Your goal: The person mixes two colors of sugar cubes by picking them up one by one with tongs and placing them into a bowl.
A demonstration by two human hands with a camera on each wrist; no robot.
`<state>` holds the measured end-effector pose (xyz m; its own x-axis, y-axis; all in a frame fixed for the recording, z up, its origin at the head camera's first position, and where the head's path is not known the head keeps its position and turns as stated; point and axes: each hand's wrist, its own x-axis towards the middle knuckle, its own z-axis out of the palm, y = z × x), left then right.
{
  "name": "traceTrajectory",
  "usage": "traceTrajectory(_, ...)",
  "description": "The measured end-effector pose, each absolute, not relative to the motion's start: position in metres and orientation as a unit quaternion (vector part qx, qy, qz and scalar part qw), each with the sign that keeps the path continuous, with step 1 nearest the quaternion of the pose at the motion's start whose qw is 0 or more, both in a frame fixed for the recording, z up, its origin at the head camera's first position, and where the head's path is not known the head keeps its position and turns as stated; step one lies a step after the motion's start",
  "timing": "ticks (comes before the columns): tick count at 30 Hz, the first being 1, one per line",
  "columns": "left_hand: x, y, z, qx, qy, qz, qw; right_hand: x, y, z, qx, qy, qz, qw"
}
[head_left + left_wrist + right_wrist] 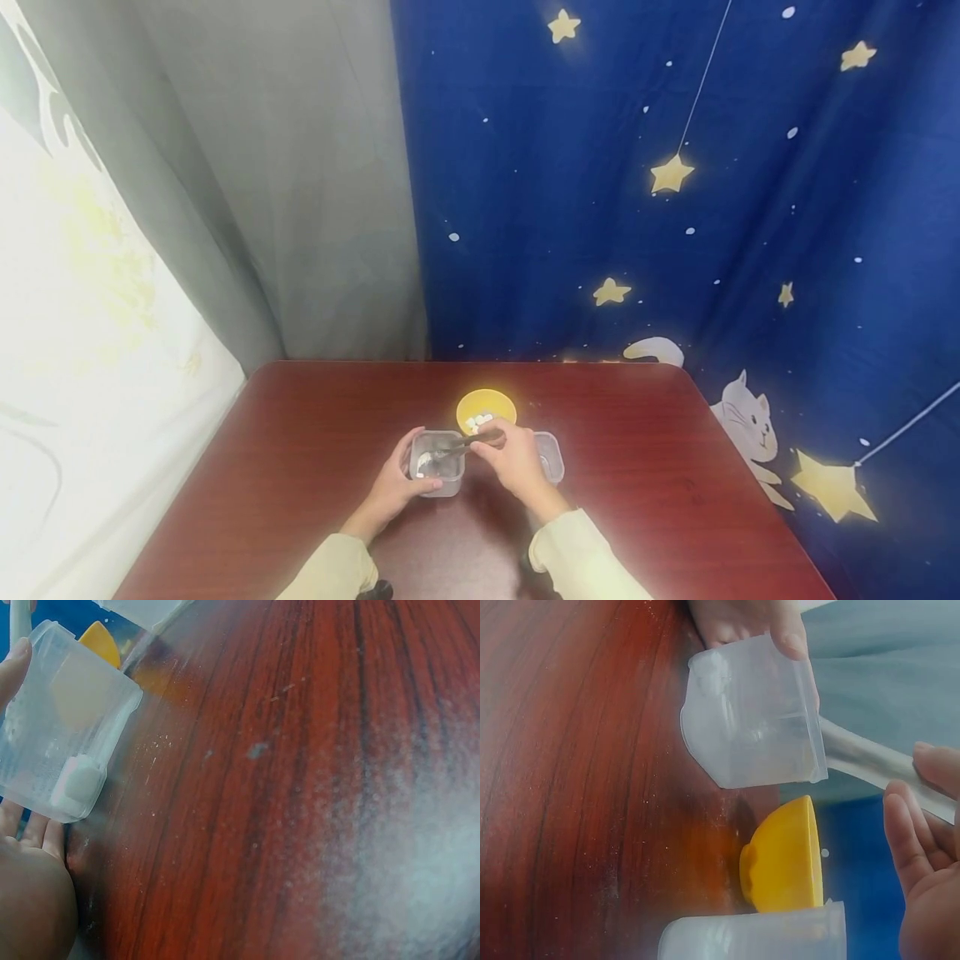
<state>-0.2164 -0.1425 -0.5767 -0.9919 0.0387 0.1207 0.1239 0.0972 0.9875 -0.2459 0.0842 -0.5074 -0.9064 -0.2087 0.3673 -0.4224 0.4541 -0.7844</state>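
Observation:
My left hand (392, 485) grips a clear plastic container (447, 490) by its sides, thumb at the near rim, fingers around the far left. A few white pieces lie inside; one white lump (81, 780) shows through the wall near the bottom in the left wrist view. With thumb and fingers, my right hand (519, 463) pinches metal tongs (866, 759), whose tips reach down into that container. What the tips hold, I cannot tell. Just behind the right hand stands a yellow bowl (510, 407) with several white pieces (482, 422) in it.
A second clear container (556, 460) stands to the right, partly hidden by the right hand. Everything is on a dark red wooden table (645, 467). A grey curtain (330, 208) and a blue starry curtain (525, 208) hang behind the table's far edge.

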Motion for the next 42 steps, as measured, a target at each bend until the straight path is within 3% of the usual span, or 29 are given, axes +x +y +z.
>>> traceTrajectory(10, -0.216, -0.143, -0.575, -0.054, -0.737, -0.673, 0.029, -0.242, 0.087, -0.501, 0.142, -0.821, 0.544, 0.104)
traceTrajectory(19, -0.215, -0.144, -0.574, -0.054, -0.736, -0.674, 0.031, -0.237, 0.092, -0.485, 0.083, -0.829, 0.538, 0.133)
traceTrajectory(32, -0.213, -0.143, -0.573, -0.04, -0.73, -0.682, 0.022, -0.237, 0.099, -0.469, 0.071, -0.768, 0.616, 0.157)
traceTrajectory(42, -0.214, -0.143, -0.575, -0.045, -0.724, -0.688, 0.022, -0.216, 0.097, -0.42, 0.075, -0.746, 0.635, 0.186)
